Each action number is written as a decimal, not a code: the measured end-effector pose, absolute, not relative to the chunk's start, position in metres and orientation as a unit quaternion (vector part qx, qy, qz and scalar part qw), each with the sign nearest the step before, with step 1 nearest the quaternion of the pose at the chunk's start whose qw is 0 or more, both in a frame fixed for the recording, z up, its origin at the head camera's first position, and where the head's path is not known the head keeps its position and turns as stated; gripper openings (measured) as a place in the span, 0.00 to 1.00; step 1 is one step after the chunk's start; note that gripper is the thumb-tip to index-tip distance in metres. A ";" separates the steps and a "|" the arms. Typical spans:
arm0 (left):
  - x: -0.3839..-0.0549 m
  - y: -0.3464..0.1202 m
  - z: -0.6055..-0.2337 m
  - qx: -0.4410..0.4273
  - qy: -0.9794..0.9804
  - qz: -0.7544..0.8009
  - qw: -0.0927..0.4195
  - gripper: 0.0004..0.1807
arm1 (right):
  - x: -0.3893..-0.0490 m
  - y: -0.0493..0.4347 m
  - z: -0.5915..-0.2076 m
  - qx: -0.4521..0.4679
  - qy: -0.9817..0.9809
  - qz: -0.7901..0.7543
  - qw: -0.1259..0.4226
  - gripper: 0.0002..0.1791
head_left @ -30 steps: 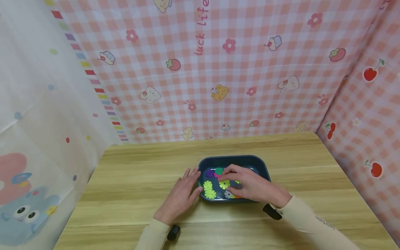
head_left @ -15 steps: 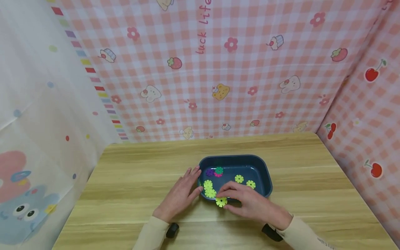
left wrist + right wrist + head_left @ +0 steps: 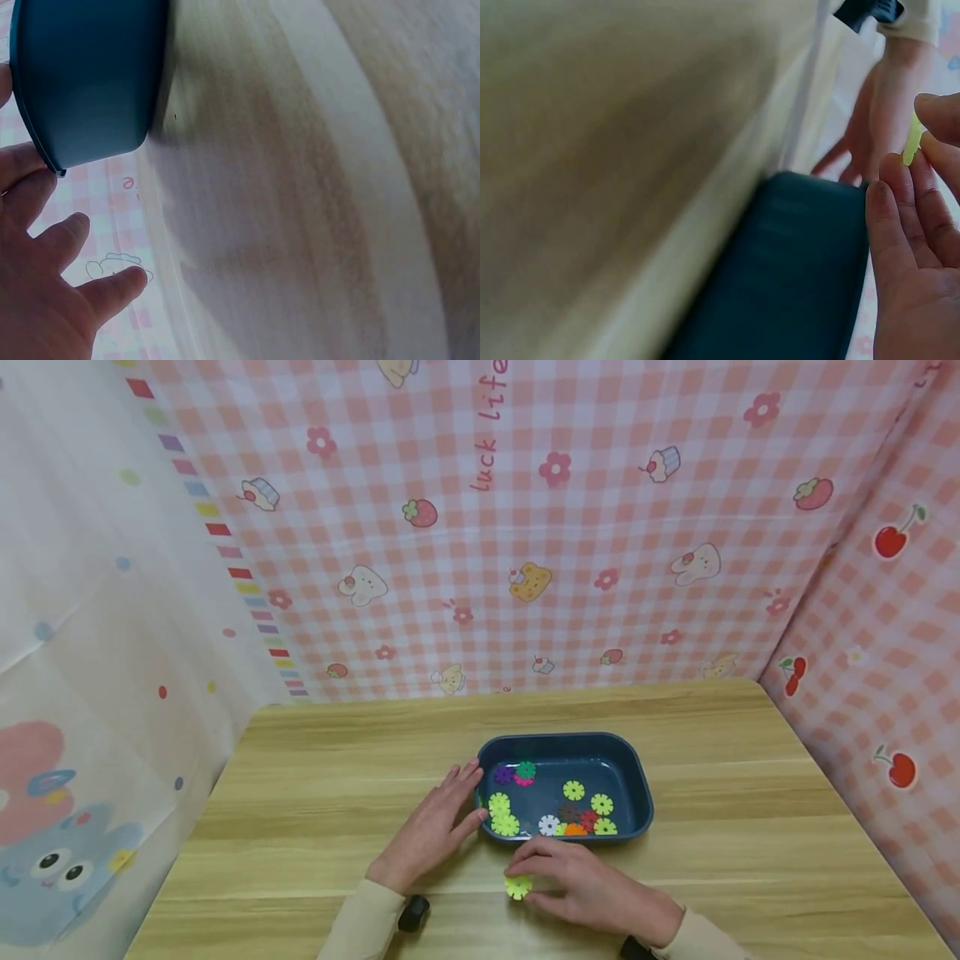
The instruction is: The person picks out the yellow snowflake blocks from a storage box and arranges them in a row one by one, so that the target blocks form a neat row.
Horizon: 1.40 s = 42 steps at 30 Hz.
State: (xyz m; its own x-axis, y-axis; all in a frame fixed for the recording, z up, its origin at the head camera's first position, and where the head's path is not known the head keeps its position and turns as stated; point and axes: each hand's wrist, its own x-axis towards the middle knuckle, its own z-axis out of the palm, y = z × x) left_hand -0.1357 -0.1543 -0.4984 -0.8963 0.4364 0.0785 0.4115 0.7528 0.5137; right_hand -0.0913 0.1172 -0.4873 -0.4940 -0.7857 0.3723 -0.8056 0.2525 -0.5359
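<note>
A dark blue tray [image 3: 570, 745] stands on the wooden table, with several notched plastic discs lying in it. My left hand [image 3: 430, 835] rests its fingertips on the tray's left rim, fingers spread; the left wrist view shows them at the tray [image 3: 90, 82] edge. In front of the tray, my right hand [image 3: 581, 885] pinches a yellow-green notched disc [image 3: 517, 887] between thumb and fingers. That disc [image 3: 912, 140] appears edge-on in the right wrist view, above the table and outside the tray.
Inside the tray, yellow-green discs [image 3: 504, 824] lie at the left, a purple disc [image 3: 503, 774] and a green disc [image 3: 526, 769] at the back left, and white, brown, red and orange ones near the front. A checked cloth [image 3: 480, 552] hangs behind the table.
My right hand has picked a yellow-green disc out of the tray and carried it over the front rim toward the table's near side. The left hand stays at the rim.
</note>
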 end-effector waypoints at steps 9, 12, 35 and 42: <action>-0.136 -0.154 -0.497 0.225 0.936 0.269 0.027 0.37 | -0.088 0.111 -0.497 0.498 -0.796 0.344 -0.012 0.15; -0.137 -0.154 -0.497 0.223 0.936 0.269 0.028 0.36 | -0.089 0.109 -0.499 0.500 -0.801 0.331 -0.013 0.14; -0.137 -0.153 -0.498 0.222 0.934 0.277 0.026 0.36 | -0.099 0.096 -0.503 0.493 -0.817 0.266 -0.140 0.14; -0.137 -0.153 -0.498 0.217 0.934 0.282 0.031 0.36 | -0.101 0.093 -0.506 0.498 -0.814 0.257 -0.153 0.15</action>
State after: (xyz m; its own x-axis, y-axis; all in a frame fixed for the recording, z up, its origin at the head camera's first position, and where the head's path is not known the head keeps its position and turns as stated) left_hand -0.1370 -0.1529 -0.4981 -0.9040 0.4226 0.0644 0.3878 0.7475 0.5394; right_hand -0.1011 0.0927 -0.5064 -0.4580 -0.8889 0.0076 -0.7320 0.3722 -0.5707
